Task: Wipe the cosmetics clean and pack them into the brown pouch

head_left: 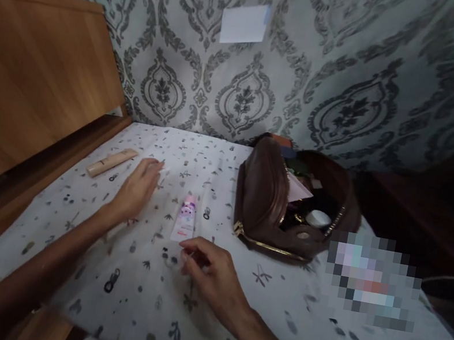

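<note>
A small white and pink tube [185, 218] with a purple cartoon print lies on the patterned tablecloth, its capped end toward the wall. My right hand [213, 273] is at the tube's near end, thumb and fingers apart, the index fingertip touching it or just beside it. To the left, my left hand [136, 189] hovers low over the cloth with loosely bent fingers and nothing plainly held. A faint pale smear shows by its fingertips, too blurred to name. Beyond that hand, a beige tube [111, 162] rests at the cloth's left side.
An open brown zip bag [263, 200] stands at the right, holding a white round lid [318, 218] and a pale pink item. A pixelated patch covers something to its right. A wooden cabinet [35, 83] borders the left; patterned wallpaper [245, 91] with a white card [244, 23] rises behind.
</note>
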Available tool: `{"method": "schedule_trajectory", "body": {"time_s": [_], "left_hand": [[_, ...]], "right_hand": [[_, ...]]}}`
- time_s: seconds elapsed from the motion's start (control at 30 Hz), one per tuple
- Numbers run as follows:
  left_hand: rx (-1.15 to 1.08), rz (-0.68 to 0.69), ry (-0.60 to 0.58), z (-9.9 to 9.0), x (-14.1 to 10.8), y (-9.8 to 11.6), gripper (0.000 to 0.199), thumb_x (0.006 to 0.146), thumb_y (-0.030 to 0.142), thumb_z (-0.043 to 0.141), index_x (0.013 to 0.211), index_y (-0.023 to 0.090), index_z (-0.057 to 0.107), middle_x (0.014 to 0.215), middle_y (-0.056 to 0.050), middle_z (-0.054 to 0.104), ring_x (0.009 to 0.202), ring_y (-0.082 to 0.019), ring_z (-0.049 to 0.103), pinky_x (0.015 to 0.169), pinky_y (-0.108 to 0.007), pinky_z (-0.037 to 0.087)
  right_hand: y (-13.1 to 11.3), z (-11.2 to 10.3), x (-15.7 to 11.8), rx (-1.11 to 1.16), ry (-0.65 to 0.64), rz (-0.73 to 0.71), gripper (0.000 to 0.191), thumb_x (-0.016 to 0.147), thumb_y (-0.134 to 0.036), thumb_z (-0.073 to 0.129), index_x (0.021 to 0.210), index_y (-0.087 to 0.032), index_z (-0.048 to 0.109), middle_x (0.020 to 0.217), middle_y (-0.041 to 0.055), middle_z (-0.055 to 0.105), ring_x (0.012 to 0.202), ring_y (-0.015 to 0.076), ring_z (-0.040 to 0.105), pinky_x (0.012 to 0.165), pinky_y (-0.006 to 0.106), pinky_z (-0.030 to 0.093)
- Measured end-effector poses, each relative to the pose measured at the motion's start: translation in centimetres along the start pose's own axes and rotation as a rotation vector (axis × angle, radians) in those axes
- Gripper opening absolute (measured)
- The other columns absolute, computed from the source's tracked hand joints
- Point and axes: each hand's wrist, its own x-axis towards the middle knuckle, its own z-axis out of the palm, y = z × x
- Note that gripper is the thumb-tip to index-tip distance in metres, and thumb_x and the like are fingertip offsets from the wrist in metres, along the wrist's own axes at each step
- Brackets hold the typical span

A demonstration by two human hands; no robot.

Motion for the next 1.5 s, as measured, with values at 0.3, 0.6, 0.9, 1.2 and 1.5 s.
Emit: {"method": "schedule_trajectory", "body": {"time_s": [0.3,0.6,0.9,1.2,1.5], "left_hand": [[0.330,-0.215,-0.251,1.8,-0.3,-6.1,0.025,0.098,0.025,0.040,0.113,0.011,0.054,0.111,-0.018,0.056,0.108,-0.033,0.054,0.097,-0.051,0.045],[-0.257,-0.007,-0.119,0.4,-0.7,5.2,0.035,0.102,0.043,0.035,0.109,0.017,0.058,0.097,-0.007,0.061,0.092,-0.021,0.060,0.086,-0.035,0.048],[-0.017,0.170,-0.143,3.5,-3.5,9.6,0.043,0.105,0.040,0.027,0.105,0.016,0.062,0.093,-0.008,0.056,0.085,-0.021,0.056,0.071,-0.031,0.047],[-0.461,0.015,-0.137,2.7,-3.5,8.7,0.028,0.101,0.033,0.041,0.092,0.017,0.062,0.081,-0.002,0.059,0.075,-0.015,0.058,0.071,-0.027,0.046],[-0.790,-0.212,-0.254,3.2,-3.7,8.9,0.038,0.102,0.045,0.038,0.114,0.016,0.059,0.084,-0.002,0.063,0.070,-0.015,0.058,0.069,-0.027,0.048]], "right_hand": [[1.2,1.0,-0.1,0.094,0.069,-0.002,0.014,0.088,-0.030,0.057,0.089,-0.019,0.067,0.068,-0.0010,0.066,0.061,0.0141,0.066,0.059,0.026,0.049],[1.8,0.3,-0.1,0.504,0.152,0.051,0.046,0.085,-0.052,0.067,0.119,-0.022,0.060,0.096,0.0041,0.064,0.069,0.0149,0.068,0.054,0.025,0.049],[2.3,0.5,0.3,0.809,0.183,0.165,0.043,0.075,-0.059,0.075,0.087,-0.019,0.064,0.070,-0.0023,0.058,0.060,0.0126,0.058,0.054,0.025,0.047],[2.7,0.9,0.0,0.781,0.111,0.212,0.043,0.073,-0.056,0.078,0.090,-0.019,0.065,0.076,-0.0014,0.064,0.060,0.0109,0.061,0.052,0.022,0.044],[2.8,0.3,0.1,0.605,0.251,0.124,0.045,0.063,-0.041,0.087,0.098,-0.022,0.064,0.093,0.0011,0.066,0.085,0.0153,0.063,0.076,0.028,0.055]]}}
